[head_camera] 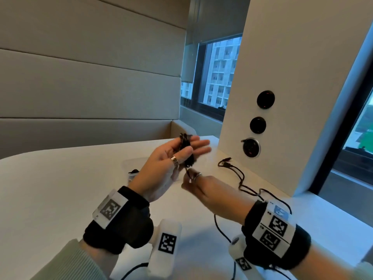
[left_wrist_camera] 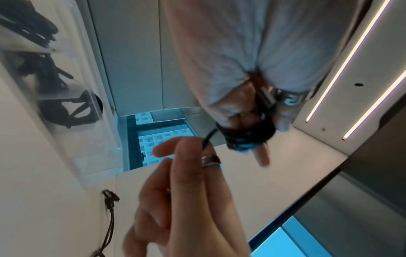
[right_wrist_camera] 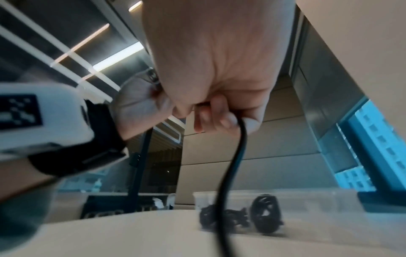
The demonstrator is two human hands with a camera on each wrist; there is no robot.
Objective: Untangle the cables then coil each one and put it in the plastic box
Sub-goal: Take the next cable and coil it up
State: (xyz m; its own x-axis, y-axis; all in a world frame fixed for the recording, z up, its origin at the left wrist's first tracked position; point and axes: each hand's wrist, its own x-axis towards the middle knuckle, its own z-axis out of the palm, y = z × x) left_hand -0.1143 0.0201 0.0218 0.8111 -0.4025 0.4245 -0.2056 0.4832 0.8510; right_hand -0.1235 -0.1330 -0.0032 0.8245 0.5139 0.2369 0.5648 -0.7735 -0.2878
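My left hand (head_camera: 187,150) is raised palm up over the white table (head_camera: 60,188). A black cable coil (head_camera: 184,140) is wound round its fingers, and the thumb lies over the coil. Just below it, my right hand (head_camera: 189,178) pinches the free length of the same cable (right_wrist_camera: 230,173), which hangs down from its curled fingers (right_wrist_camera: 222,120). In the left wrist view the coil (left_wrist_camera: 248,137) sits under my left hand (left_wrist_camera: 263,121), and my right hand (left_wrist_camera: 191,156) comes in from below. The clear plastic box (head_camera: 133,159) stands behind my left hand, mostly hidden.
Several coiled black cables (right_wrist_camera: 263,213) lie inside the box (left_wrist_camera: 66,87). Another loose black cable (head_camera: 241,178) snakes over the table by the white pillar (head_camera: 282,57), which carries three round sockets (head_camera: 265,100). Padded wall panels rise behind the table, windows to the right.
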